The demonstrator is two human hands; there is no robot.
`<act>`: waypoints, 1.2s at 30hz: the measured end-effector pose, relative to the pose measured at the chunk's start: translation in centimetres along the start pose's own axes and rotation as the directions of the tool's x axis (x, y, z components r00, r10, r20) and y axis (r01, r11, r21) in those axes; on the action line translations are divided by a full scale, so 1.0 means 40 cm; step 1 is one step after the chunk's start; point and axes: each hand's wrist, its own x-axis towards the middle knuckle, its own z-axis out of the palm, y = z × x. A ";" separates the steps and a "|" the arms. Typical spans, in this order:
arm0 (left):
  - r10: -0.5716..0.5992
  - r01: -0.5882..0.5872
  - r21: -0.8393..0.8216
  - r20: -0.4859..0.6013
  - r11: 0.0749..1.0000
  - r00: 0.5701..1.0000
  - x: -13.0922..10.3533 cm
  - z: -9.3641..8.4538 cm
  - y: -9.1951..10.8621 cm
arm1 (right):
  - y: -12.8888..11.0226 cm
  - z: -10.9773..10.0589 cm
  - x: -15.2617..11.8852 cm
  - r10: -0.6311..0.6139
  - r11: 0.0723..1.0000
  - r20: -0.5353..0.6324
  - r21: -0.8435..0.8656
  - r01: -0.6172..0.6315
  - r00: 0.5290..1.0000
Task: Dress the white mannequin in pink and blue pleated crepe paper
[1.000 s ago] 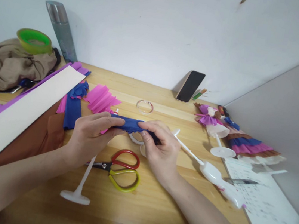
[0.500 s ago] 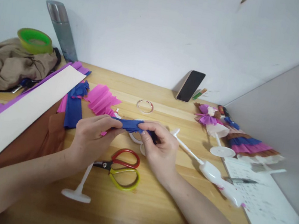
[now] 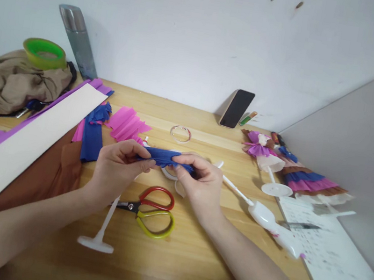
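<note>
Between my two hands a strip of blue crepe paper [image 3: 162,157] is held up above the table, gathered into small folds. My left hand [image 3: 117,162] is closed, pinching its left end between thumb and fingers. At the right end, my right hand [image 3: 202,178] grips it the same way. Scissors [image 3: 157,212] with one red and one yellow handle lie just below the hands. A white stand [image 3: 100,237] with a round base is beside them, its upper part hidden behind my left hand. Behind the strip, a roll of tape [image 3: 169,173] is partly covered.
Pink crepe paper [image 3: 128,124], a long white board [image 3: 28,153] and brown paper [image 3: 42,178] lie to the left. On the right are a white doll-like body [image 3: 273,225], a layered paper dress [image 3: 311,182] and a white sheet [image 3: 338,263]. A phone [image 3: 237,109] leans on the wall.
The blue strip looks slightly more bunched and its folds show more below the fingers. My left fingers have shifted a little; both hands keep their hold.
</note>
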 end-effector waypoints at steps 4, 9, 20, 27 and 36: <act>-0.008 0.008 -0.032 0.005 0.999 1.000 0.000 0.001 -0.003 | 0.000 -0.001 0.002 0.040 0.997 0.012 0.061 -0.041 0.999; -0.018 0.018 -0.060 0.001 0.998 1.000 0.001 0.002 -0.006 | -0.002 -0.002 0.002 0.059 0.995 0.011 0.081 -0.059 0.998; 0.099 -0.097 0.030 -0.084 0.995 0.991 -0.001 0.006 -0.002 | 0.001 -0.004 0.001 0.024 0.997 0.014 0.070 -0.024 1.000; 0.113 -0.115 -0.014 -0.081 0.993 0.990 -0.005 0.007 -0.005 | -0.009 -0.002 -0.001 -0.002 0.999 0.012 0.041 0.001 1.000; 0.188 -0.181 0.107 -0.056 0.978 0.981 -0.001 -0.003 -0.015 | -0.012 -0.008 0.003 -0.042 0.999 0.002 -0.004 0.042 0.999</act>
